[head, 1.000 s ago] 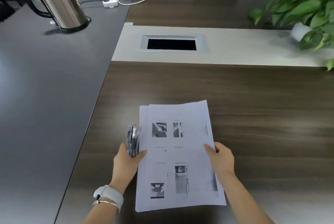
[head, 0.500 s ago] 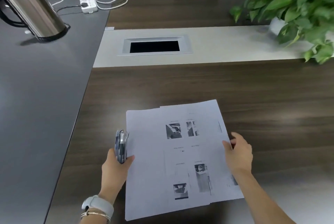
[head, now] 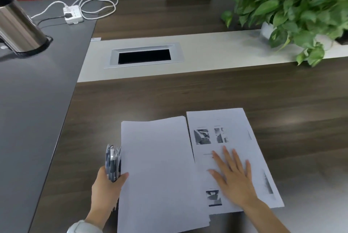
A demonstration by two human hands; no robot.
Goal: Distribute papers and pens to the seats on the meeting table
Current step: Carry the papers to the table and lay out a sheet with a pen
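Both forearms are bare, no sleeves showing. Left wrist has a watch (head: 82, 226) with a pale grey band, half cut off.

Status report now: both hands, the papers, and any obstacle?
Left hand grips pens and paper stack. Right hand flat on printed sheet. Nothing in the way.

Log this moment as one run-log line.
left hand: grips pens, paper stack | right hand: flat on printed sheet | table

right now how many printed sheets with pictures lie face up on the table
1: the white printed sheet with grey pictures lies on the dark wooden table under the flat right hand. More may hide in the blank-topped stack.
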